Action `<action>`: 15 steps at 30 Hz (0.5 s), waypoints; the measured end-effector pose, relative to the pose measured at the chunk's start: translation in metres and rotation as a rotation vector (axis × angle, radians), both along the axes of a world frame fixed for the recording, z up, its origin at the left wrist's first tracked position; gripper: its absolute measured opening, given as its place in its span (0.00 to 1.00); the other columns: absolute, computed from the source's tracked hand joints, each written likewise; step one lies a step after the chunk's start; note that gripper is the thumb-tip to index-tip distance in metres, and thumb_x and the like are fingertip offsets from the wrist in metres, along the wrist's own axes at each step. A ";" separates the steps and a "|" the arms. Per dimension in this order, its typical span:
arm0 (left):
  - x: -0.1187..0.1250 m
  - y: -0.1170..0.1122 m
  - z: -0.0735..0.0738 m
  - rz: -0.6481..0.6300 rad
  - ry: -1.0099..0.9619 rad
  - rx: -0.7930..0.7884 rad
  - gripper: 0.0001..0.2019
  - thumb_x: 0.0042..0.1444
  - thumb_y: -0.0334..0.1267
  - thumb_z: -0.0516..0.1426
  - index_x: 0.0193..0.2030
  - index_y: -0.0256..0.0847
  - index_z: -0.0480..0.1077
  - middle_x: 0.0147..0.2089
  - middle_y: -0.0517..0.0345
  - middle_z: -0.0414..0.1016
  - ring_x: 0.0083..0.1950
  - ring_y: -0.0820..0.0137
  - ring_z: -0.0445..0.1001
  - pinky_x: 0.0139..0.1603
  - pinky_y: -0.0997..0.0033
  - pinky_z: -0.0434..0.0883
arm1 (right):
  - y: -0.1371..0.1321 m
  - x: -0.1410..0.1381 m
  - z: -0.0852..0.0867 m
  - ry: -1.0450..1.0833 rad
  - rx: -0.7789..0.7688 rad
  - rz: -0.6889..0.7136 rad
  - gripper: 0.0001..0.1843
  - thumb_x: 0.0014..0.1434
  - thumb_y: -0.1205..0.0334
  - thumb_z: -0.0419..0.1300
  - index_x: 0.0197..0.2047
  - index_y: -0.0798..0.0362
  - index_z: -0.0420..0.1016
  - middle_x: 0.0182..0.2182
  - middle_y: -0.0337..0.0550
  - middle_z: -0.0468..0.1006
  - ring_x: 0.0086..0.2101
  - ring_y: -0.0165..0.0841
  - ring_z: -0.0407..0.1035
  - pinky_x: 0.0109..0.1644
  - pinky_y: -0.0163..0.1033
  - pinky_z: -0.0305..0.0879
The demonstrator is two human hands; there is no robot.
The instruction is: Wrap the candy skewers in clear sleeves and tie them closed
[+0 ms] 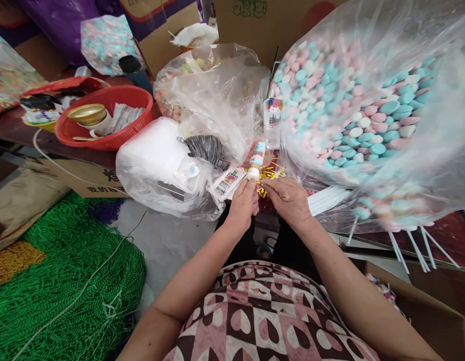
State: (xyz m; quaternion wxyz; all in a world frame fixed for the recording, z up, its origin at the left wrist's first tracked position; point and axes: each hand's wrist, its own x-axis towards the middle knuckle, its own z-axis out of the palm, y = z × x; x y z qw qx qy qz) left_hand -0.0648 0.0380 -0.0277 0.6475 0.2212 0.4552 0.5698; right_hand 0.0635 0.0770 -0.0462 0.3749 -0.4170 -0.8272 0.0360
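My left hand (244, 204) is closed around the lower end of a slim clear candy bag (258, 155). Pastel pink, blue and white sweets show inside it, and its neck is gathered at my thumb. Close beside it, my right hand (288, 199) pinches at the neck with thumb and forefinger; a thin gold twist tie seems to be between them, partly hidden. Loose gold twist ties (272, 171) lie on the table just beyond my hands. To the left of the bag lies a printed card (229, 183). White sticks (328, 200) rest right of my right hand.
A large clear bag of pastel sweets (330, 115) fills the right side. Another bag of colourful sweets (209, 95) stands at the back. A bag of white packaging (157, 160) and a red basket (132, 113) are at left. Green cords (85, 255) heap below.
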 end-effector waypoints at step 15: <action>0.003 -0.005 0.000 -0.063 0.082 0.063 0.19 0.55 0.55 0.58 0.32 0.42 0.58 0.18 0.73 0.50 0.14 0.83 0.47 0.14 0.82 0.49 | -0.029 -0.001 0.028 0.250 -0.329 -0.100 0.11 0.62 0.58 0.56 0.38 0.49 0.81 0.35 0.44 0.84 0.38 0.38 0.77 0.45 0.43 0.71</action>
